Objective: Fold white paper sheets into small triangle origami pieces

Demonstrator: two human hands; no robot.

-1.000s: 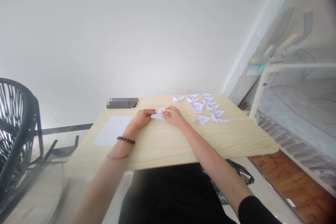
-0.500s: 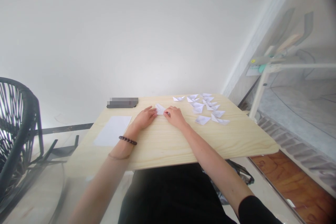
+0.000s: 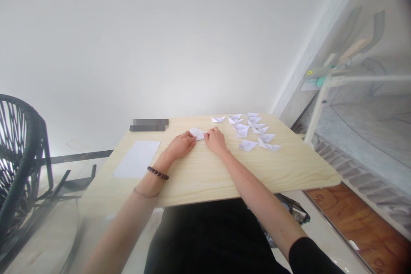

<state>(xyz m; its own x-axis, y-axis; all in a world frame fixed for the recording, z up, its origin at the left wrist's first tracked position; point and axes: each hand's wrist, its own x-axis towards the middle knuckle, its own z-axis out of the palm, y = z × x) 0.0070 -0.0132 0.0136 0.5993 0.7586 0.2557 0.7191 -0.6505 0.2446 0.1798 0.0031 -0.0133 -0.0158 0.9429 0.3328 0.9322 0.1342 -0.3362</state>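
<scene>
A small folded piece of white paper (image 3: pixel 198 133) lies on the wooden table between my hands. My left hand (image 3: pixel 181 144) has its fingers drawn together on the paper's left lower edge. At the right end, my right hand (image 3: pixel 215 141) pinches the paper between thumb and curled fingers. Parts of the paper are covered by my fingertips. Several folded paper boats (image 3: pixel 241 130) sit beyond my right hand, on the right side of the table. To the left of my left arm lies a flat stack or sheet of white paper (image 3: pixel 137 159).
A dark, partly pixelated object (image 3: pixel 148 125) rests at the table's back left. The pale wooden table (image 3: pixel 205 180) stands against a white wall. To the left is a dark woven chair (image 3: pixel 38 137); a white metal frame (image 3: pixel 316 113) stands at the right.
My left fingers have drawn in from a flatter spread and now grip the paper's lower edge. The paper is turned slightly, and my right hand has shifted a little to the right.
</scene>
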